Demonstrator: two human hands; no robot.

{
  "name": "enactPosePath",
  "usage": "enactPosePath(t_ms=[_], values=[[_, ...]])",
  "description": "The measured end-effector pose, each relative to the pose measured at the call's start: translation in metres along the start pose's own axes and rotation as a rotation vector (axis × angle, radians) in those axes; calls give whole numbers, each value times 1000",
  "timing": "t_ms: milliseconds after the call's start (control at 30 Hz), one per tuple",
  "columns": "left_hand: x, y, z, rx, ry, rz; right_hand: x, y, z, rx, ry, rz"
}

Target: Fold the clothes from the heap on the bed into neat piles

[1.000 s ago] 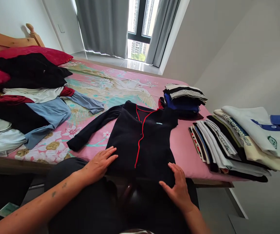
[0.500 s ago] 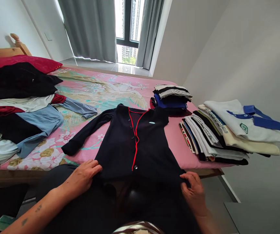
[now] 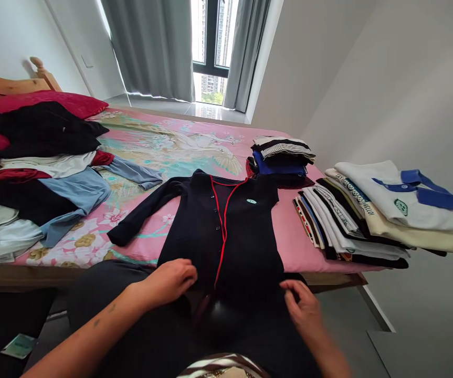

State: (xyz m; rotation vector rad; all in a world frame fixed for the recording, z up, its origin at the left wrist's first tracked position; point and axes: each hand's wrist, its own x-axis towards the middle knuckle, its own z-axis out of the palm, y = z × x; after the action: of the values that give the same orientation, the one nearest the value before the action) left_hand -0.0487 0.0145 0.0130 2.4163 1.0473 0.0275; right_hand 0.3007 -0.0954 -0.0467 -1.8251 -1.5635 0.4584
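A dark navy cardigan (image 3: 250,236) with red trim, dark buttons and a small pale chest badge lies front up, its lower part towards me. One sleeve stretches out to the left; the other does not show. My left hand (image 3: 175,281) is over the lower left front, fingers curled together; whether cloth is between them is hidden against the dark fabric. At the lower right edge is my right hand (image 3: 303,304), thumb and forefinger apart, fingertips close to the cloth. The hem blends into my dark clothing.
The cardigan lies on a bed with a pink patterned sheet (image 3: 147,126). Loose clothes (image 3: 72,194) are heaped at left beside a red pillow (image 3: 88,102). Folded clothes (image 3: 352,220) are stacked at the right edge, with a smaller stack (image 3: 283,157) behind.
My left hand has left the lower left corner and moved right, over the cardigan's front. My right hand has shifted slightly inward, and the lower right corner has drawn in. The view has shifted slightly.
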Motion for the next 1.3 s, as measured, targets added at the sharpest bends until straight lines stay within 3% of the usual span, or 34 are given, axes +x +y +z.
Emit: enactPosePath(t_ms=[133,233,400,600,1000,1300], values=[[59,12,15,-185,334,-14,48,-80,29,193,-81,-202],[88,9,32,-329,425,-87,72,-106,62,137,-155,-253],[95,0,55,-500,436,-146,82,-95,103,-203,-227,-77],[97,0,60,-451,456,-196,79,-98,112,-389,-264,-59],[97,0,62,-397,456,-234,84,-111,111,-442,-345,-64],[100,-11,64,-423,438,-281,88,-119,124,-464,-401,-76]])
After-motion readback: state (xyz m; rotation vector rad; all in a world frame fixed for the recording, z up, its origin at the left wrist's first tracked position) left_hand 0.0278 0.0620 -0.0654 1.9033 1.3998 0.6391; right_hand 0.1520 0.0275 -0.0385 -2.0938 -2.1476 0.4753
